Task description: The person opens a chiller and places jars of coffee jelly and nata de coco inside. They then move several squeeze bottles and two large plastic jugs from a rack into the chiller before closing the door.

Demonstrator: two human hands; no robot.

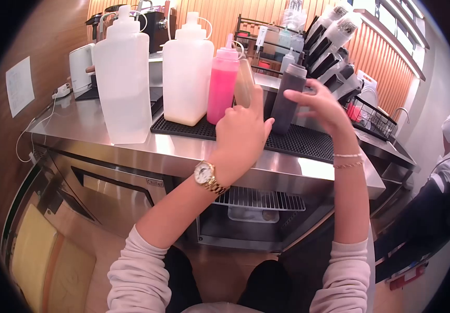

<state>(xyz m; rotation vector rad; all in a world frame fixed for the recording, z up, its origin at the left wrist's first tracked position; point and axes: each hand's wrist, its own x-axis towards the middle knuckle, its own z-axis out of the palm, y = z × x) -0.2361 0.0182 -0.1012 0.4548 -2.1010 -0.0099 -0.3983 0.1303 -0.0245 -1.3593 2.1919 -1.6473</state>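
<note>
My left hand [243, 128], a gold watch on its wrist, is in front of a tan squeeze bottle [244, 81]. Its index finger points up along that bottle's right side, the thumb stands apart and the other fingers bend; the bottle's base is hidden. My right hand [321, 104] is open beside a dark, capless squeeze bottle [286, 104], its thumb overlapping the upper part. To the left stand a bright pink squeeze bottle [221, 91], a large whitish bottle [186, 83] with a little yellowish liquid at the bottom, and another large whitish bottle [124, 88].
A black ribbed mat [308, 142] lies on the steel counter [79, 125]. Behind are a rack of small bottles [266, 39] and slanted cup dispensers [329, 47]. A wire basket [376, 117] stands at right. Below is an open shelf [261, 198]. A person [433, 193] stands at far right.
</note>
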